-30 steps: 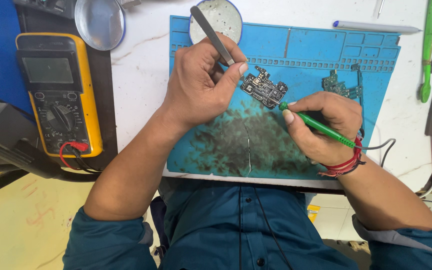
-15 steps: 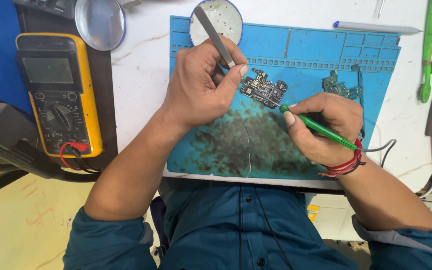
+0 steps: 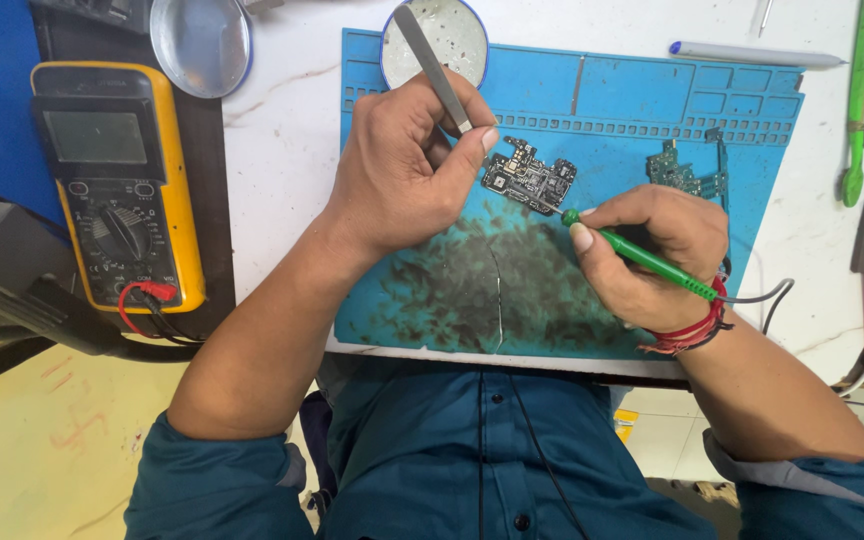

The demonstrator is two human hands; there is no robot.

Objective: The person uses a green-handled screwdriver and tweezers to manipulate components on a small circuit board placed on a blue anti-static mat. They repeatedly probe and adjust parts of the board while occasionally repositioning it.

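A small dark circuit board (image 3: 529, 177) lies on a blue work mat (image 3: 632, 100) with a worn, dirty middle. My left hand (image 3: 407, 165) grips metal tweezers (image 3: 432, 65), whose tips reach down to the board's left edge. My right hand (image 3: 652, 250) holds a green-handled soldering iron (image 3: 642, 258) like a pen, with its tip touching the board's lower right edge. A red thread band circles my right wrist.
A yellow multimeter (image 3: 117, 185) with red and black leads lies at the left. A round tin (image 3: 447, 35) sits at the mat's top edge, a metal lid (image 3: 202, 40) to its left. A second small board (image 3: 687, 175), a pen (image 3: 752, 55) and green and red tools (image 3: 862, 100) lie at right.
Both hands hold almost still. The tweezers and the iron's tip stay at the board.
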